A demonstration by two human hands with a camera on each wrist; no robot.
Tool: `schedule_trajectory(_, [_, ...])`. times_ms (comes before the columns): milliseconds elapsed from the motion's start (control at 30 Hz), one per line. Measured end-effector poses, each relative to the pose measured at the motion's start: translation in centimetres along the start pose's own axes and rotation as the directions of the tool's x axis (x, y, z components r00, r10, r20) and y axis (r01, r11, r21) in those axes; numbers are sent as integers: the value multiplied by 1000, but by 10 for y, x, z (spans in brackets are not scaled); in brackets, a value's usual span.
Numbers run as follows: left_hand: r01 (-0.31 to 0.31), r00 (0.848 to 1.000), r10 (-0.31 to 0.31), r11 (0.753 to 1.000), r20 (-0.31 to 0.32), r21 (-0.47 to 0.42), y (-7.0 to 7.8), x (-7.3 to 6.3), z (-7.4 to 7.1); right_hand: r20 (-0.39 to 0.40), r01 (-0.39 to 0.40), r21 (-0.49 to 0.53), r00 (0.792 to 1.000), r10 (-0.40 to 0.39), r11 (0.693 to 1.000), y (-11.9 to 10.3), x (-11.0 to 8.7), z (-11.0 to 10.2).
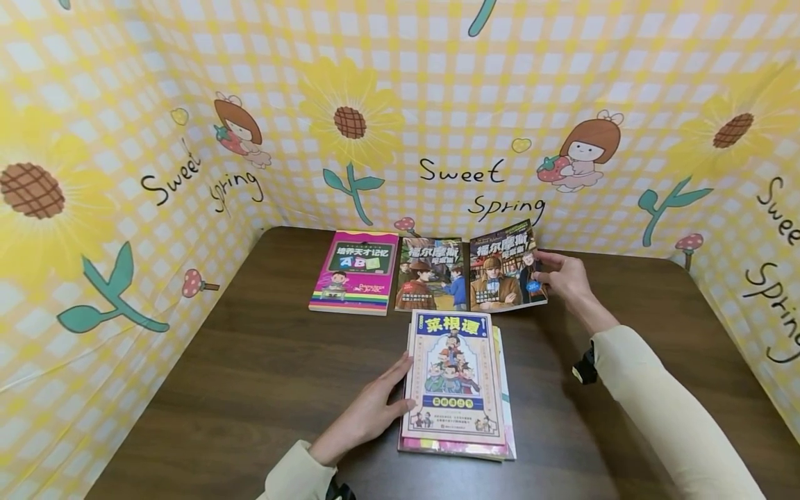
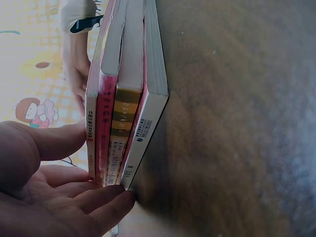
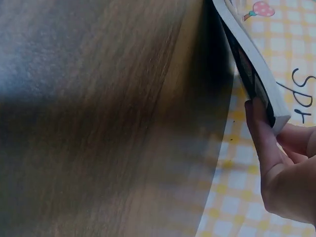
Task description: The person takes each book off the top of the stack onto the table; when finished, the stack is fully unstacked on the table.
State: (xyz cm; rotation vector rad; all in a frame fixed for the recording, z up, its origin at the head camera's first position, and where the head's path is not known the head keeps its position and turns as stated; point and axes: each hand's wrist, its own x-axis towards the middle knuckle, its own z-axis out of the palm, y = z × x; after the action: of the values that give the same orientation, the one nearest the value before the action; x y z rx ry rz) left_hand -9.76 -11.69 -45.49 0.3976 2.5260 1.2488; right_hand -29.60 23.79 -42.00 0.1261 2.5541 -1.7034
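Observation:
At the back right, my right hand (image 1: pixel 567 279) pinches the right edge of a dark-covered book (image 1: pixel 500 271) picturing a figure in a brown cap. That edge is lifted off the table, so the book tilts. In the right wrist view, fingers and thumb lie on opposite faces of the book (image 3: pixel 256 64). My left hand (image 1: pixel 369 410) rests against the left side of a book stack, whose top is a cream book (image 1: pixel 455 375) with a blue title band. In the left wrist view, fairly straight fingers (image 2: pixel 94 197) touch the spines of several stacked books (image 2: pixel 118 123).
Left of the lifted book lie a similar illustrated book (image 1: pixel 431 274) and a pink book (image 1: pixel 354 272) with a green board picture. All are on a dark wooden table (image 1: pixel 250 375). A yellow checked cloth (image 1: pixel 400 83) hangs behind and along the sides.

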Motion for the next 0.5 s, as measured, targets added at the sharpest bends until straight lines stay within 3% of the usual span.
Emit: schedule_trajectory(500, [-5, 1000, 5, 1000, -7, 8, 1, 0, 1, -19, -1, -192, 1000, -2, 981, 18, 14, 5])
